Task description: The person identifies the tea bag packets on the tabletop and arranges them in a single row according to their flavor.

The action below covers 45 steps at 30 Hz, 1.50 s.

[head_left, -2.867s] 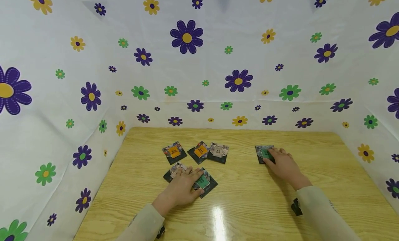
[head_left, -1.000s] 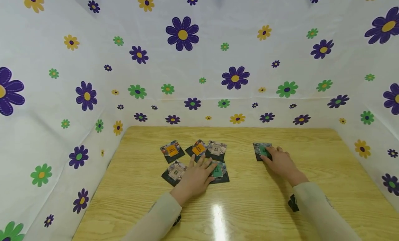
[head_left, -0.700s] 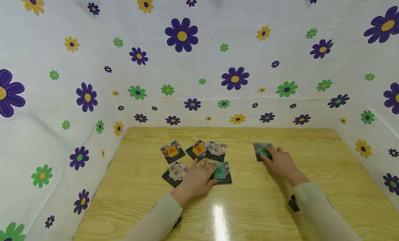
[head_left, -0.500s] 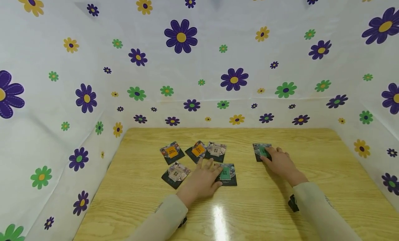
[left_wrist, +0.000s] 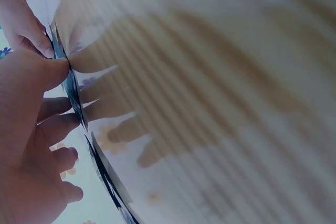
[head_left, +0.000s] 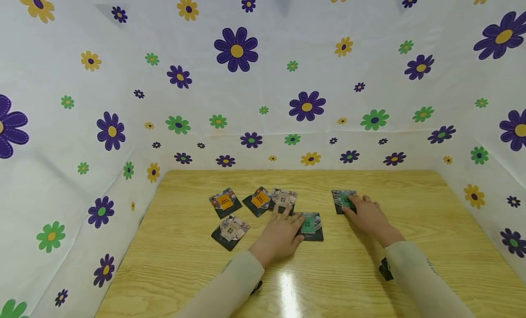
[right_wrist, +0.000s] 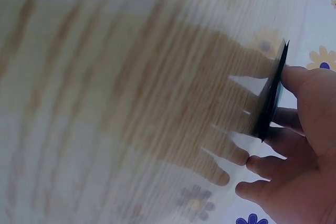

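Note:
My left hand (head_left: 279, 238) lies spread over the left side of a flat, square dark card with a green label (head_left: 314, 233), in the middle of the wooden table. In the left wrist view the thumb and fingertips touch this thin card (left_wrist: 72, 85) from above. Further back on the right, my right hand (head_left: 371, 219) rests its fingertips on a second green-labelled card (head_left: 339, 201). The right wrist view has that card (right_wrist: 274, 95) edge-on, flat on the table under the thumb and fingers. Part of each card is covered by the hand.
Two orange-labelled cards (head_left: 224, 202) lie at the back left. Beside the right one is a beige-labelled card (head_left: 284, 199), just beyond my left fingertips. Another beige-labelled card (head_left: 230, 231) lies left of my left hand. Flower-printed white cloth (head_left: 263, 85) encloses the table's back and sides.
My left hand has slid the green-labelled card to the right, away from the beige-labelled card it overlapped. That card has also turned from tilted to nearly straight. The right hand has stayed in place.

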Available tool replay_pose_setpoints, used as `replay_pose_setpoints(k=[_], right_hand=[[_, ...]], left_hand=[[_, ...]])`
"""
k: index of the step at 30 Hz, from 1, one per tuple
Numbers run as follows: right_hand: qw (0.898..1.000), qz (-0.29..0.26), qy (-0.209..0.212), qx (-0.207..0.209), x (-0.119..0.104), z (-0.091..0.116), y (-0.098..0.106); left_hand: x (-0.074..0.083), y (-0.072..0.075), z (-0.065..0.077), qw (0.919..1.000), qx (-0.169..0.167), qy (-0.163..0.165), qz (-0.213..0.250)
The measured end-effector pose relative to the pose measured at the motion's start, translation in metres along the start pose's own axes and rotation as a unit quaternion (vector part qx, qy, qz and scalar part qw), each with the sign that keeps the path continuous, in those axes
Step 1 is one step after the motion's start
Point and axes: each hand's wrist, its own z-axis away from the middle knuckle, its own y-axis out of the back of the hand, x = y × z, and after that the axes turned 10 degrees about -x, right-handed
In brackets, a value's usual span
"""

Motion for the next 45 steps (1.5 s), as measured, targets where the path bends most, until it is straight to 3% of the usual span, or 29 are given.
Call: replay_pose_setpoints(k=[17,33,45], right_hand=[[1.000,-0.011,-0.012,-0.010,-0.003,0.002,0.003],[1.000,-0.022,-0.006,-0.010,-0.002,0.002,0.001],[0.999,-0.039,0.012,-0.009,0.001,0.002,0.003]], left_hand=[[0.011,0.007,-0.038,0.9993,-0.012,0.031,0.016],[0.014,0.017,-0.067,0.9987,-0.012,0.045,-0.023],[0.019,0.024,-0.075,0.9982,-0.025,0.054,-0.012]])
